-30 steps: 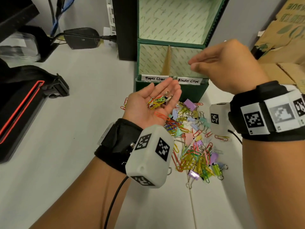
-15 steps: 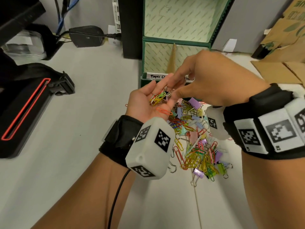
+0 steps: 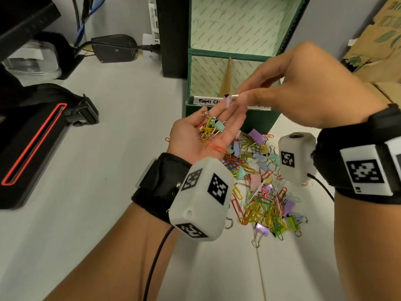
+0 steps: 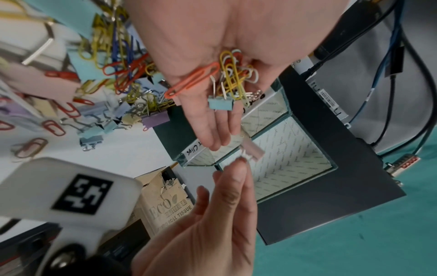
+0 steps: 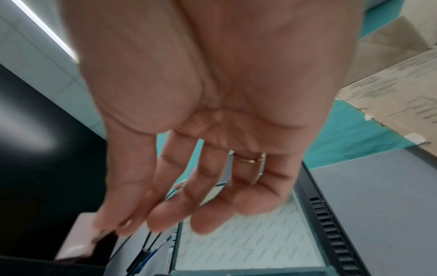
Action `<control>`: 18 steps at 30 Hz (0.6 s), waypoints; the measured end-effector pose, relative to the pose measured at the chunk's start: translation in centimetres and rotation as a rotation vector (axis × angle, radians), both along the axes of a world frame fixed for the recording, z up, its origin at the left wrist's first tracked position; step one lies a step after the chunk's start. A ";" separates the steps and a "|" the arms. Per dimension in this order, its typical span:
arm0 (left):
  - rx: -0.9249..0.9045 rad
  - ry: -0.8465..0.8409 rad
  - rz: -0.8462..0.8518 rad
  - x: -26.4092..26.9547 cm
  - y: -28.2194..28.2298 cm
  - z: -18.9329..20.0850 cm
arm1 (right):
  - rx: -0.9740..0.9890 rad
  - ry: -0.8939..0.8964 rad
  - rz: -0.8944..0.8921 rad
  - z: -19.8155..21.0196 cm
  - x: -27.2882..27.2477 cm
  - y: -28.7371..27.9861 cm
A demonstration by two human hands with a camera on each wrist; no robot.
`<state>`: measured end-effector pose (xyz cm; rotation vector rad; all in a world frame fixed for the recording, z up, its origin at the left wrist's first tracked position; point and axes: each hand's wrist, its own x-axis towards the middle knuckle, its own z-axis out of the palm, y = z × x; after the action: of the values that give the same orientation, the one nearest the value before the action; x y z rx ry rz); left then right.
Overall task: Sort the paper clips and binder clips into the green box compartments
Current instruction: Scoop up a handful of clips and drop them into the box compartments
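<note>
My left hand [image 3: 208, 131] lies palm up in front of the green box [image 3: 256, 120], carrying a small heap of paper clips [image 3: 206, 131] and a teal binder clip [image 3: 219, 126]; the same teal binder clip [image 4: 221, 104] shows in the left wrist view. My right hand [image 3: 238, 97] pinches a pale pink binder clip [image 3: 227, 101] by its wire handle, just above my left fingertips and over the box's front edge. The pink binder clip [image 4: 252, 152] hangs over the box's compartments. A cardboard divider [image 3: 227, 77] splits the box into two compartments.
A loose pile of coloured paper clips and binder clips [image 3: 264, 185] lies on the white table, under and between my wrists. A black case with red trim [image 3: 36, 140] is at the left, a power adapter [image 3: 115, 48] with cables behind, and cardboard [image 3: 377, 40] at the right.
My right hand came down to my left palm, pinched the pink binder clip there, and has lifted it up toward the box. My left hand stayed palm up.
</note>
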<state>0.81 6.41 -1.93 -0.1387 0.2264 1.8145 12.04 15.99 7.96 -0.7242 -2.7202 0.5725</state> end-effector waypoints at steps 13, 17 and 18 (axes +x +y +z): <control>-0.039 0.067 -0.033 -0.2 0.1 -0.5 | 0.024 0.010 -0.266 -2.2 0.3 3.3; -0.045 0.069 -0.014 -0.1 0.2 -0.6 | -0.016 -0.008 -0.102 -0.8 -0.2 0.9; -0.043 0.064 -0.002 -0.1 0.2 -0.6 | -0.029 -0.030 -0.052 -0.6 -0.5 0.2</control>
<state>0.67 6.59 -2.55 -0.1106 0.3103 1.8148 11.58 16.17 7.38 -0.8152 -2.7164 0.5952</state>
